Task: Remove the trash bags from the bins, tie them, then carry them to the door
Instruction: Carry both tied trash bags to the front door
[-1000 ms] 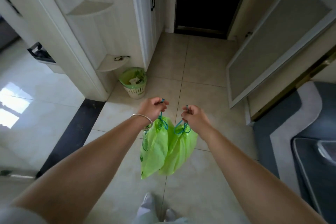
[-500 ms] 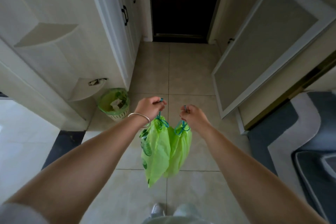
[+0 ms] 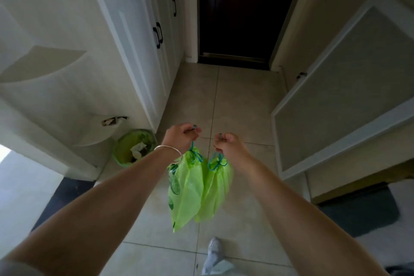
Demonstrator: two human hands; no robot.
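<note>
Two tied light-green trash bags with blue drawstrings hang side by side above the tiled floor. My left hand, with a silver bangle on the wrist, grips the drawstring of the left bag. My right hand grips the drawstring of the right bag. The two bags touch each other. A dark door stands shut straight ahead at the end of the hallway. A small bin lined with a green bag and holding crumpled paper sits on the floor to the left.
White cabinets with black handles line the left side, with a curved white shelf unit nearer. A framed panel door stands open on the right. A grey mat lies at lower right. My foot is below the bags.
I have walked forward down the hallway: the dark door is nearer and the bin has slid back to my left. Both hands keep holding the bags as before.
</note>
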